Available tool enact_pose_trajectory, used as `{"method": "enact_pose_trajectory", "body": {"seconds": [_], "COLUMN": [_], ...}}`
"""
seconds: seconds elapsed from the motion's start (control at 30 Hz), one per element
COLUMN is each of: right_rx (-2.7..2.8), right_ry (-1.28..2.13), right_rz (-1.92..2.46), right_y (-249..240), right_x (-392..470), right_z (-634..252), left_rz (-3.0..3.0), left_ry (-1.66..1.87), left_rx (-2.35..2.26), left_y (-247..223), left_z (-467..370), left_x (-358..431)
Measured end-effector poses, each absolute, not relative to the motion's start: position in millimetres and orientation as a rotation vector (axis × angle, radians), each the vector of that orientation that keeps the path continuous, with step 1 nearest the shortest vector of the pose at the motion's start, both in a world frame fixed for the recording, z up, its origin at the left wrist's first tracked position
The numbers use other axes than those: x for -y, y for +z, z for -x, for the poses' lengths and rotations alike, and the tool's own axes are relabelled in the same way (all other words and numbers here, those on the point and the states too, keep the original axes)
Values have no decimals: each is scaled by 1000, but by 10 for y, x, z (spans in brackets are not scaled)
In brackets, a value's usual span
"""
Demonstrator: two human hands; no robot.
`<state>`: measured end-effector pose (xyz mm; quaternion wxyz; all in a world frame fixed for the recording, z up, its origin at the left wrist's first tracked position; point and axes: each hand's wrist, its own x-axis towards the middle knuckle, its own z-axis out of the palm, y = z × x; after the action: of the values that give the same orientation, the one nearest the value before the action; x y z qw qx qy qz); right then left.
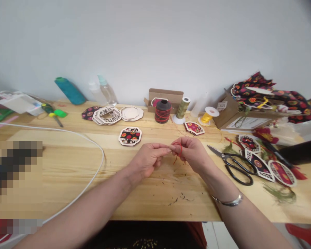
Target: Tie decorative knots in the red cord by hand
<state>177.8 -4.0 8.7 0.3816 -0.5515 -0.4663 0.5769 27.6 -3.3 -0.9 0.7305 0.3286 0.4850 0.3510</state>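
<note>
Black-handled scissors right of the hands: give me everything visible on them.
The black-handled scissors lie flat on the pale wooden table, right of the right hand and clear of it. Two large black loop handles point toward the near right; the dark metal blades are slightly parted, tips aimed left and away. Patterned laser-cut ornaments lie at its handles; whether they touch is unclear.

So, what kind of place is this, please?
Probably a small craft workbench, at home or in a workshop. The wooden table holds thread spools, scissors and laser-cut ornaments; both hands work red thread.
</note>
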Motion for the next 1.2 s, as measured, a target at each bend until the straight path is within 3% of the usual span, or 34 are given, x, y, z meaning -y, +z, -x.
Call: {"method": "enact_pose_trajectory", "body": {"seconds": [0.9,1.2], "right_rx": [1344,1737], "right_ry": [1401,1029], "right_rz": [1393,1460], "right_y": [129,117], "right_x": [45,16], "right_z": [-1818,-1892], "left_rz": [-667,-677], "left_ry": [758,891], "left_rx": [-1051,-1108], "left_y": [10,-36], "left_z": [-286,-274], "left_x": [21,-23]}}
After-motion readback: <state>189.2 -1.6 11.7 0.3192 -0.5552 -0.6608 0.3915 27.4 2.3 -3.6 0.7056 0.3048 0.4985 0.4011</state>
